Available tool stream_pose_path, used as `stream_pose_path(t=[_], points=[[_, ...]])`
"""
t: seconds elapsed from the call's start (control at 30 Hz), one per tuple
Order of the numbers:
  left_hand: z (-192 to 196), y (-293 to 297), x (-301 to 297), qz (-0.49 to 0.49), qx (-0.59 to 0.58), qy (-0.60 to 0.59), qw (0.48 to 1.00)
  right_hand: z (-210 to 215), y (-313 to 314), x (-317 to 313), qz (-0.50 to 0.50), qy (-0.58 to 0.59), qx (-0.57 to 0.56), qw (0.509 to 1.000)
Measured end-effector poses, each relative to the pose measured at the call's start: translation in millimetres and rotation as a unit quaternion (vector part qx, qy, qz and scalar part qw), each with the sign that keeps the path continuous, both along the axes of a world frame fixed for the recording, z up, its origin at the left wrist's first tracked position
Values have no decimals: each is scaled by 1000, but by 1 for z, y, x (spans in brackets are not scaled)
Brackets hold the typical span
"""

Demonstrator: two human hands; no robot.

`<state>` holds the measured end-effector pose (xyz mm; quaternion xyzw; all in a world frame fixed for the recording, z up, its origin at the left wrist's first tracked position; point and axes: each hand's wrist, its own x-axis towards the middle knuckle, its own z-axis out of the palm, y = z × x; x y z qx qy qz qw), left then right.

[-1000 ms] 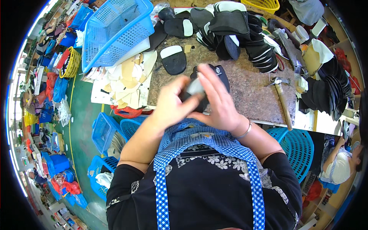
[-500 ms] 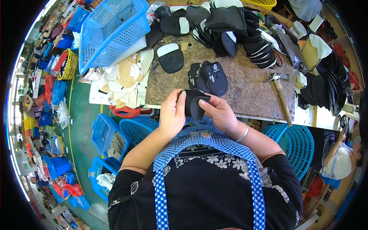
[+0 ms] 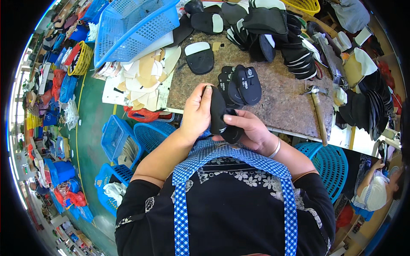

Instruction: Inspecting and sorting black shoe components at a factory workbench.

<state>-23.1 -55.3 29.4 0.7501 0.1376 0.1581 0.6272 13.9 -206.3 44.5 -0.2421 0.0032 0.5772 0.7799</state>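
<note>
Over the near edge of the worktable, my left hand (image 3: 197, 112) pinches the upper end of a black insole piece (image 3: 218, 106), thumb on top. My right hand (image 3: 253, 131) grips its lower end, where the material is folded or doubled over; I cannot tell which. A small patch of white print shows on it. Just beyond my hands lies a small overlapping group of black insole pieces (image 3: 250, 87) with white print. Farther left, a black piece with a white end band (image 3: 199, 59) rests flat on the table.
A hammer (image 3: 317, 113) lies at the table's right side. Stacked black pieces (image 3: 294, 59) stand at the back right, cream cut-outs (image 3: 145, 79) at the left beside a blue basket (image 3: 132, 36). More blue baskets (image 3: 326, 166) sit below. Another person (image 3: 371, 192) is at far right.
The insole piece has been turned and now stands more lengthwise. My right hand has moved down and toward me along it, while my left stays at the top. The view has shifted slightly.
</note>
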Motion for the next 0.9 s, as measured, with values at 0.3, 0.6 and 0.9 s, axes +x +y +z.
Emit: stream_pose_path(t=[0.3,0.6,0.9], points=[[-19,4,8,-49,67,-29,996,-17,1,-11,-27,-76,-12,997],[-24,2,-4,-7,129,-84,988,-20,4,-8,3,-105,-126,986],[-23,5,4,-111,-85,116,983,4,0,-3,-52,-259,-25,964]])
